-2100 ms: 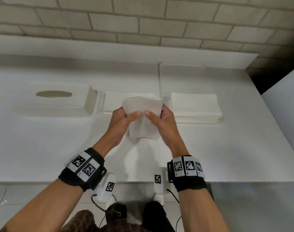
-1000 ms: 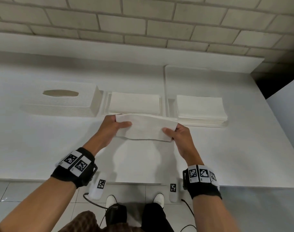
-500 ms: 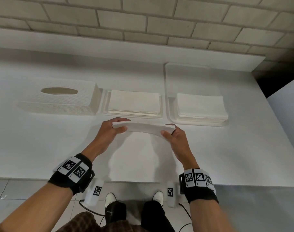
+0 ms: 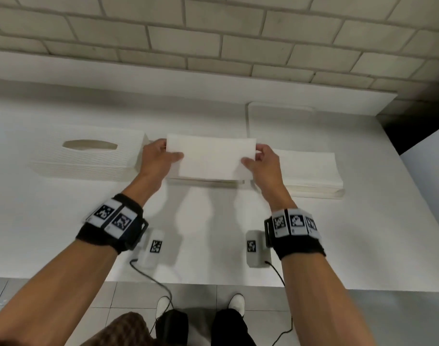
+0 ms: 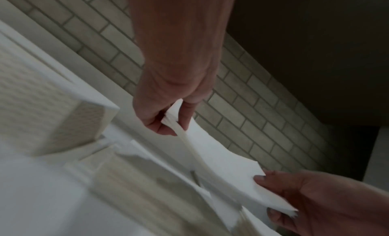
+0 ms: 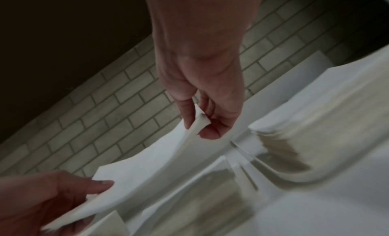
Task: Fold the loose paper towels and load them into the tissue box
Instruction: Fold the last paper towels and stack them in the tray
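Over the tray: you hold one folded white paper towel (image 4: pixel 211 158) flat, just right of the white textured tissue box cover (image 4: pixel 88 156) with its oval slot.
Left hand (image 4: pixel 158 158): pinching the towel's left end, thumb on top.
Right hand (image 4: pixel 263 163): pinching the right end the same way.
Done, by the look of it: this sheet is folded; a stack of folded towels (image 4: pixel 203 181) lies directly beneath it in a shallow tray, touching the cover's right side.
Left to do: setting this sheet down; the pile of loose white paper towels (image 4: pixel 310 173), further right of the cover, looks thick; the cover is not yet over the stack.
Head view only: cover's slot, both piles, the whole layout.
Wrist views only: fingers curled under the towel's ends, its layered folded edge; both blurred, so the gap down to the stack cannot be judged.
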The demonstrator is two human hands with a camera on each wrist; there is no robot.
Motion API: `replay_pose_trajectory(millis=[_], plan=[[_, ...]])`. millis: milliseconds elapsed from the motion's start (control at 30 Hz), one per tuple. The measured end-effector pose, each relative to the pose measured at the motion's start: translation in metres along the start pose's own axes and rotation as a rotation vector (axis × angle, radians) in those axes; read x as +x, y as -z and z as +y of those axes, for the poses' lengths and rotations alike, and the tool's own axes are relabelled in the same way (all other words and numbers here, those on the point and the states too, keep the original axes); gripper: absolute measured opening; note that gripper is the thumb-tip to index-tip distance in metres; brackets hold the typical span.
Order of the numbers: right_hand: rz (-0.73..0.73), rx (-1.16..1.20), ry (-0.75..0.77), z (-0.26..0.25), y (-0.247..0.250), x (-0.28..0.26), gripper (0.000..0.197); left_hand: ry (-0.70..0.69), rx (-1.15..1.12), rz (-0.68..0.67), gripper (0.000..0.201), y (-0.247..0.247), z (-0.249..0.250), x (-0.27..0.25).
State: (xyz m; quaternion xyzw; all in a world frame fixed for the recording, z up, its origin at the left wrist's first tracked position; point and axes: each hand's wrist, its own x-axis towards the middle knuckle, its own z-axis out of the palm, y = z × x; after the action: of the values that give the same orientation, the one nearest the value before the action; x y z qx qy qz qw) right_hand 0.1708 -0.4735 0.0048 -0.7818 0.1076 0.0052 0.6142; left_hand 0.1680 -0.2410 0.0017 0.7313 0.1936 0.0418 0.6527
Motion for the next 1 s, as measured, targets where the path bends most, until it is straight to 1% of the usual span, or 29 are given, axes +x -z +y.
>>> replay_pose_trajectory(millis=[100, 200, 233, 367, 500, 633, 700, 733, 800, 833, 867, 900, 933, 967, 1000], plan=[[0.016, -0.100, -0.036, -0.011, -0.015, 0.025, 0.038, 0.036, 0.095, 0.043, 0.025, -0.003, 0.007, 0.027], [0.027, -0.232, -0.089, -0.005, -0.026, 0.037, 0.040, 0.055, 0.224, 0.056, 0.022, -0.006, 0.005, 0.041], [0.022, -0.252, -0.108, -0.002, -0.029, 0.038, 0.040, 0.070, 0.252, 0.055, 0.024, -0.006, 0.003, 0.044], [0.018, -0.250, -0.146, 0.008, -0.037, 0.039, 0.041, 0.118, 0.284, 0.073, 0.048, -0.007, -0.012, 0.054], [0.021, -0.286, -0.176, 0.016, -0.041, 0.045, 0.040, 0.128, 0.303, 0.088, 0.054, -0.011, -0.019, 0.057], [0.011, -0.340, -0.160, 0.020, -0.042, 0.048, 0.039, 0.140, 0.346, 0.084, 0.058, -0.012, -0.031, 0.062], [0.015, -0.369, -0.160, 0.023, -0.044, 0.048, 0.040, 0.140, 0.371, 0.070, 0.054, -0.012, -0.036, 0.064], [0.023, -0.396, -0.160, 0.027, -0.045, 0.049, 0.040, 0.130, 0.385, 0.066, 0.048, -0.012, -0.038, 0.064], [0.037, -0.467, -0.146, 0.033, -0.047, 0.051, 0.040, 0.097, 0.474, 0.054, 0.017, -0.014, -0.040, 0.064], [0.044, -0.492, -0.133, 0.034, -0.048, 0.049, 0.034, 0.086, 0.528, 0.051, 0.026, -0.014, -0.043, 0.066], [0.052, -0.521, -0.132, 0.038, -0.050, 0.051, 0.019, 0.063, 0.590, 0.055, 0.031, -0.015, -0.043, 0.065], [0.047, -0.554, -0.126, 0.039, -0.051, 0.050, 0.003, 0.060, 0.640, 0.052, 0.025, -0.015, -0.044, 0.064], [0.041, -0.589, -0.121, 0.043, -0.052, 0.052, 0.012, 0.040, 0.689, 0.051, 0.022, -0.015, -0.043, 0.062], [0.024, -0.611, -0.116, 0.044, -0.053, 0.052, 0.010, 0.030, 0.735, 0.047, 0.030, -0.016, -0.045, 0.062], [0.012, -0.612, -0.112, 0.045, -0.054, 0.052, 0.002, 0.012, 0.775, 0.040, 0.039, -0.017, -0.044, 0.061]])
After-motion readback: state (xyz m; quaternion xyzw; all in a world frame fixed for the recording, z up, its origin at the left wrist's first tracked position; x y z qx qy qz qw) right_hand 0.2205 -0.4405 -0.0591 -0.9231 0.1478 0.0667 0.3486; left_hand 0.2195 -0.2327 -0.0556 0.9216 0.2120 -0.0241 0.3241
